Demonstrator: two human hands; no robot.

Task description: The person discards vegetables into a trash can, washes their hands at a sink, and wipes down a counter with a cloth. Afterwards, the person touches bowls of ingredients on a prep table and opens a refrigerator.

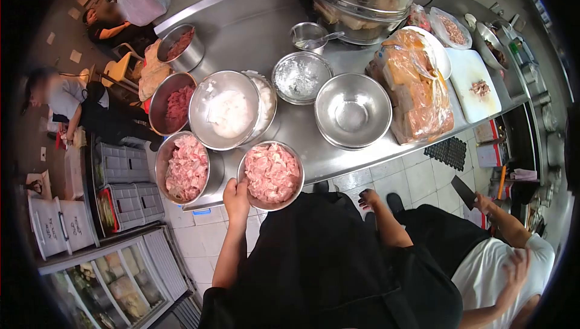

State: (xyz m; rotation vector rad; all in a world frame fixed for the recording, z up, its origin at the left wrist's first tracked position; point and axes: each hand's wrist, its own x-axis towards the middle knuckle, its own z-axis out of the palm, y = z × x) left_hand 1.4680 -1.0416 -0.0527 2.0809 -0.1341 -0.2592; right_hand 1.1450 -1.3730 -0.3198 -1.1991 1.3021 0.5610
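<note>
My left hand (236, 199) is closed on the rim of a steel bowl (301, 193) of raw, pale pink meat pieces (272, 172), at the table's front edge. My right hand (368, 198) is off the table's front side, apart from everything on it, its fingers loosely apart and nothing visible in them. Beside the held bowl stands a steel pot of similar meat (186, 169). Behind it, a steel bowl with a white paste (229, 111) rests partly over another container. A bowl with white powder (301, 77) and an empty steel bowl (352, 111) stand farther right.
On the steel table (241, 33) are pots of red minced meat (179, 102), wrapped bread loaves (417, 87), a large steamer (365, 3) and a white cutting board (474, 81). A co-worker at right holds a cleaver (464, 192). A glass-topped chest (115, 281) stands at lower left.
</note>
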